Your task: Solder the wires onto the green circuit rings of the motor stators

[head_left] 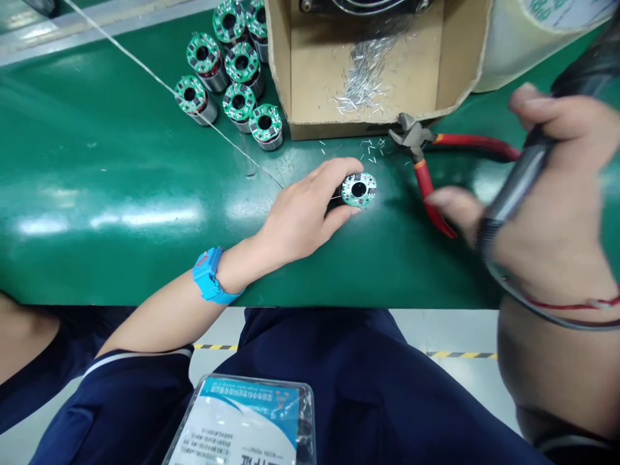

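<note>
My left hand [310, 206] is closed around a small motor stator [372, 188] topped by a round green circuit board with a black centre hole, upright on the bench. My right hand [557, 187], blurred, grips the black handle of a corded soldering iron [520, 177]; its tip cannot be made out. Red-handled diagonal cutters [414, 137] lie with jaws apart between the hands. My right thumb overlaps their lower handle; whether it presses on it I cannot tell. Several similar stators [238, 102] stand grouped at the upper left.
An open cardboard box [314, 84] holds many clipped wire ends [361, 77], with a dark framed fan-like part at its back. Loose clippings [372, 152] lie before it. A tape roll [508, 45] stands right. A thin wire [232, 143] crosses the green bench [97, 161]. Another person's arm [24, 336] shows left.
</note>
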Demonstrator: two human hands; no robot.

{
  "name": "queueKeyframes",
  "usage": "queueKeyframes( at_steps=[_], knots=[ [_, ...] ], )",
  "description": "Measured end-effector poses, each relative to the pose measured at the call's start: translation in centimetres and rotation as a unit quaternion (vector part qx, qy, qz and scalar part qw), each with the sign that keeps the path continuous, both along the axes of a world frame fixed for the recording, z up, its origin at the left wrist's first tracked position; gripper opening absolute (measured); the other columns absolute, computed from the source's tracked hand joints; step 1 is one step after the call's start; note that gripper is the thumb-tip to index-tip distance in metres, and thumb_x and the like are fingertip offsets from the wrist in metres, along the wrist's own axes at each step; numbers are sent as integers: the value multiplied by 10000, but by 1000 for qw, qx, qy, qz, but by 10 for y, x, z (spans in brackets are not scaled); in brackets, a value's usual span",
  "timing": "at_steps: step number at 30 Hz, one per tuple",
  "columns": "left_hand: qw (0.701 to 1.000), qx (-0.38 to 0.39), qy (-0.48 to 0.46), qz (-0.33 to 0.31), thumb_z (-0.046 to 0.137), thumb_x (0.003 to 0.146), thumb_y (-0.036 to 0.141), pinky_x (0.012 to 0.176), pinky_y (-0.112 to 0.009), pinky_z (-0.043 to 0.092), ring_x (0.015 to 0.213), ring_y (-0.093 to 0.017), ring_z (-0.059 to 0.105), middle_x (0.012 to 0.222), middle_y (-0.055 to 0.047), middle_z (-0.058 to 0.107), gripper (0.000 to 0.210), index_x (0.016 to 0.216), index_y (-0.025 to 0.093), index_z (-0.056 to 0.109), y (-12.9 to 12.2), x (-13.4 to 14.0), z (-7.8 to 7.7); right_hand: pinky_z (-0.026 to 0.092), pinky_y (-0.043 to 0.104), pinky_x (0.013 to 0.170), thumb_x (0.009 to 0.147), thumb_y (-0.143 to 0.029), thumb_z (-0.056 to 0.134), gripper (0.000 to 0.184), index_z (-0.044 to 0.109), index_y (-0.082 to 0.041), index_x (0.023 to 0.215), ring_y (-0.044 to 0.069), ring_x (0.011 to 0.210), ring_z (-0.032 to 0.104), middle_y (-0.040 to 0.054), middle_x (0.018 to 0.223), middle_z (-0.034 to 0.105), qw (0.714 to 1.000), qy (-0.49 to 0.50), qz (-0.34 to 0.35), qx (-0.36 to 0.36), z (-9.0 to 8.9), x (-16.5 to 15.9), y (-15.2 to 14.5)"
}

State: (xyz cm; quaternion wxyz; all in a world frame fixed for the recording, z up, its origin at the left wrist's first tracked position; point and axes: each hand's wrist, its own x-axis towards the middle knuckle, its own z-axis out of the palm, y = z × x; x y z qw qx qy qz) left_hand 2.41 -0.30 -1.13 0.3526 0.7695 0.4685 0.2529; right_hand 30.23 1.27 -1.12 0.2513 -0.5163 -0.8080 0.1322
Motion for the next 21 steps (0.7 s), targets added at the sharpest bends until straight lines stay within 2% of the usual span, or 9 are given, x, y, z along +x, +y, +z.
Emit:
queueKeyframes(
  at_steps=[2, 3, 5, 7, 9, 11, 14, 17, 21],
  knots=[
    [999, -10, -32, 13, 625, 928, 147, 914, -339, 561, 1113, -206, 684, 1233, -33, 681, 322, 1224, 226, 528, -1, 0, 2, 387, 707, 1164, 688, -810, 713, 1133, 294, -190, 1539, 451, 1458, 435, 224, 1539, 414, 998, -54, 21, 16, -10, -2, -2],
    [999, -14, -46, 19, 647, 927, 159, 896, -332, 560, 1073, -197, 693, 1196, -28, 690, 312, 1208, 226, 529, -2, 0, 4, 419, 730, 1113, 679, -795, 729, 1106, 341, -170, 1505, 464, 1401, 491, 229, 1501, 469, 996, -84, 7, 14, -13, -2, -2],
    [997, -21, -63, 28, 695, 920, 208, 853, -325, 563, 1021, -189, 699, 1125, -18, 700, 304, 1177, 233, 535, -4, 0, 7, 510, 699, 990, 759, -652, 729, 801, 501, -171, 1357, 425, 1222, 624, 182, 1313, 630, 991, -130, -41, -3, -16, -3, -4],
    [997, -23, -66, 34, 732, 910, 264, 840, -327, 567, 1030, -196, 696, 1101, -18, 701, 306, 1148, 240, 542, -5, 0, 10, 580, 603, 868, 786, -467, 712, 518, 592, -190, 1207, 359, 1060, 683, 116, 1086, 704, 990, -130, -58, -3, -12, -2, -7],
    [997, -14, -69, 33, 749, 903, 290, 873, -337, 568, 1072, -205, 688, 1118, -24, 699, 301, 1120, 237, 548, -6, 1, 12, 604, 527, 815, 757, -342, 686, 455, 597, -205, 1182, 308, 1006, 697, 81, 1019, 710, 994, -98, -46, 11, -4, 0, -12],
    [997, -2, -74, 28, 752, 901, 285, 907, -346, 565, 1101, -208, 683, 1138, -29, 695, 289, 1103, 232, 553, -6, 1, 14, 611, 504, 857, 739, -237, 639, 470, 585, -222, 1206, 269, 1035, 705, 57, 1072, 713, 996, -72, -42, 12, 4, 1, -17],
    [997, 1, -67, 30, 758, 896, 283, 896, -350, 568, 1111, -215, 683, 1118, -23, 696, 285, 1095, 234, 561, -7, 0, 14, 571, 553, 1020, 727, -113, 562, 496, 602, -247, 1204, 272, 1226, 667, 38, 1208, 702, 997, -56, -54, -4, 6, -2, -24],
    [998, -5, -53, 36, 772, 883, 292, 884, -354, 577, 1119, -222, 685, 1114, -20, 699, 303, 1101, 239, 568, -8, 0, 14, 546, 559, 1090, 715, -77, 545, 553, 554, -255, 1239, 274, 1334, 619, 47, 1330, 678, 998, 26, -45, -34, -5, -6, -30],
    [998, -3, -45, 38, 767, 885, 290, 897, -359, 582, 1130, -223, 686, 1124, -17, 698, 293, 1098, 239, 572, -8, -1, 15, 542, 624, 1050, 696, -101, 587, 516, 540, -268, 1182, 314, 1268, 656, 69, 1388, 651, 997, 67, -10, -43, -22, -8, -38]
  ],
)
